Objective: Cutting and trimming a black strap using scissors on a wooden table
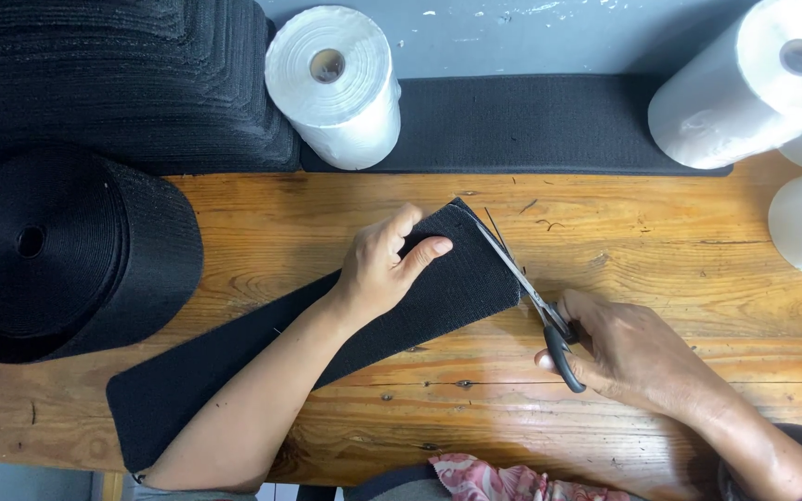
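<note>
On a wooden counter (679, 241), the left hand (384, 264) presses its spread fingers flat on a black fabric strip (234, 362) lying diagonally toward the near edge. The right hand (628, 348) has fingers clamped on scissors (531, 292), blades at the strip's far end.
</note>
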